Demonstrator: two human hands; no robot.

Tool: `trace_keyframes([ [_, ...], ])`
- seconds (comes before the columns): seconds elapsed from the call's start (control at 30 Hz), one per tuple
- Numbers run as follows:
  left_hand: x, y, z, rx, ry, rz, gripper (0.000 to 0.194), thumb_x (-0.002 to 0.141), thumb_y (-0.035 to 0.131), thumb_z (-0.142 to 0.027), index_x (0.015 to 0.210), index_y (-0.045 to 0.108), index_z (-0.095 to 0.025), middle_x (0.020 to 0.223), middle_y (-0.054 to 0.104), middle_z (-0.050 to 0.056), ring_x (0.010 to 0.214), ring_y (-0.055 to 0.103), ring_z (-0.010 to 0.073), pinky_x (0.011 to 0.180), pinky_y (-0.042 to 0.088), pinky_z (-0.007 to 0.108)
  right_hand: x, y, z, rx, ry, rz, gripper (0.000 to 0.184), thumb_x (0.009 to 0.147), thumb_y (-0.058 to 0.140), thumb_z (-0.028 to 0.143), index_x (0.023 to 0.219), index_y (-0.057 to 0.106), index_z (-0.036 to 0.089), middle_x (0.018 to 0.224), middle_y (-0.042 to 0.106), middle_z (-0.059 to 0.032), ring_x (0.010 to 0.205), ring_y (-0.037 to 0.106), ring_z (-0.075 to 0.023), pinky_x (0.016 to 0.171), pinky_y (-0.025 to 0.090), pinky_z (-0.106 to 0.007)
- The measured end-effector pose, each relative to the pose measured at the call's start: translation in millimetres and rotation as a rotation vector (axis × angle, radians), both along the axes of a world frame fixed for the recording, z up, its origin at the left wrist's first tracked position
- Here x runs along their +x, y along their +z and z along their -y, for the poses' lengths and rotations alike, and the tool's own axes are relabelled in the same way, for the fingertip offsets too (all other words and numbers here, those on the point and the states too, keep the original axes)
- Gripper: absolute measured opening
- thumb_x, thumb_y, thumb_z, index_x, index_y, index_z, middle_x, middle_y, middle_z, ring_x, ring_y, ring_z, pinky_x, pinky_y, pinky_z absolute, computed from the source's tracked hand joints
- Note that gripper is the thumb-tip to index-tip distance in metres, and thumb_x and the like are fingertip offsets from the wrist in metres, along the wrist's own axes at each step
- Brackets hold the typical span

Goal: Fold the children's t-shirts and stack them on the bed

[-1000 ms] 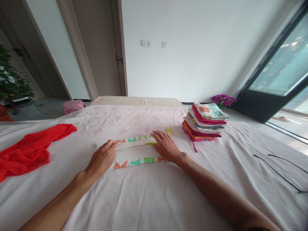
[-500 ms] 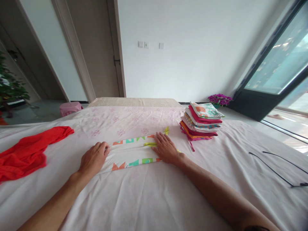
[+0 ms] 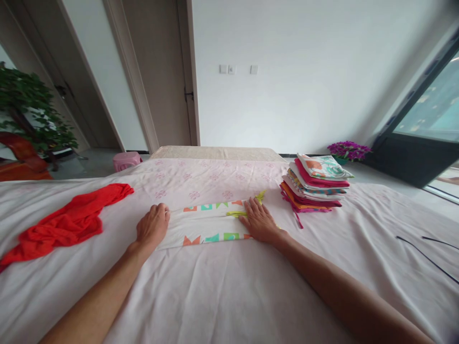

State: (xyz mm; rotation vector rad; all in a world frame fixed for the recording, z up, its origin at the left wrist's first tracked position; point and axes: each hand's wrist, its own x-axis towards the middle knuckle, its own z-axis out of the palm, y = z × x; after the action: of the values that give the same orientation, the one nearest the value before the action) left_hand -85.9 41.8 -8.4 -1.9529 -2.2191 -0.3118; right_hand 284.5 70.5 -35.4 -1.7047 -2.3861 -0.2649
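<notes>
A white cloth with bright geometric shapes and a yellow-green tie (image 3: 210,223) lies folded into a long strip on the pale bedsheet (image 3: 229,286). My left hand (image 3: 153,227) rests on the strip's left end, fingers curled down over the edge. On the right end, my right hand (image 3: 260,221) lies flat with the fingers stretched out, next to the yellow-green tie. Neither hand lifts the cloth.
A stack of several folded colourful cloths (image 3: 315,184) stands to the right of the strip. A crumpled red garment (image 3: 68,222) lies at the left. A thin black cord (image 3: 426,255) runs across the sheet at the right. Beyond are a pink stool (image 3: 126,160), a potted plant (image 3: 28,110) and purple flowers (image 3: 346,149).
My left hand has slid leftward along the strip to its left end. My right hand has stayed on the right end. The view has shifted slightly.
</notes>
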Motion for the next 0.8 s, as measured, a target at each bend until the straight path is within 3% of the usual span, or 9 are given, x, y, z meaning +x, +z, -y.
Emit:
trace_keyframes([
  [0.17, -8.3, -2.3, 0.9, 0.044, 0.064, 0.095, 0.053, 0.097, 0.025, -0.049, 0.127, 0.053, -0.014, 0.113, 0.062, 0.019, 0.100, 0.065, 0.0283, 0.083, 0.047, 0.038, -1.9, 0.5, 1.5, 0.013, -0.025, 0.008, 0.067, 0.100, 0.033, 0.052, 0.150, 0.040, 0.008, 0.157, 0.032, -0.0210, 0.147, 0.027, -0.0351, 0.115, 0.030, -0.052],
  [0.43, -4.4, 19.5, 10.0, -0.219, 0.299, 0.214, 0.073, 0.086, 0.035, -0.065, 0.122, 0.060, -0.006, 0.124, 0.060, 0.028, 0.113, 0.060, 0.0405, 0.089, 0.046, 0.049, -5.7, 10.0, 7.9, -0.021, -0.061, 0.038, 0.068, 0.100, 0.029, 0.053, 0.151, 0.039, 0.010, 0.158, 0.031, -0.0167, 0.148, 0.026, -0.0322, 0.117, 0.027, -0.046],
  [0.63, -1.2, 24.8, 7.3, -0.269, 0.325, 0.294, 0.066, 0.080, 0.046, -0.062, 0.114, 0.066, -0.009, 0.123, 0.063, 0.028, 0.115, 0.060, 0.0433, 0.091, 0.044, 0.050, -5.0, 12.1, 10.8, -0.041, -0.065, 0.013, 0.068, 0.100, 0.029, 0.054, 0.151, 0.039, 0.011, 0.158, 0.032, -0.0159, 0.148, 0.025, -0.0308, 0.118, 0.025, -0.045],
  [0.8, -0.4, 25.4, 6.9, -0.228, 0.277, 0.411, 0.048, 0.074, 0.057, -0.056, 0.102, 0.068, -0.019, 0.116, 0.069, 0.021, 0.112, 0.062, 0.0415, 0.084, 0.046, 0.045, -2.5, 9.9, 8.6, -0.053, -0.051, -0.019, 0.068, 0.100, 0.030, 0.055, 0.151, 0.040, 0.011, 0.158, 0.033, -0.0166, 0.148, 0.025, -0.0318, 0.117, 0.025, -0.046],
])
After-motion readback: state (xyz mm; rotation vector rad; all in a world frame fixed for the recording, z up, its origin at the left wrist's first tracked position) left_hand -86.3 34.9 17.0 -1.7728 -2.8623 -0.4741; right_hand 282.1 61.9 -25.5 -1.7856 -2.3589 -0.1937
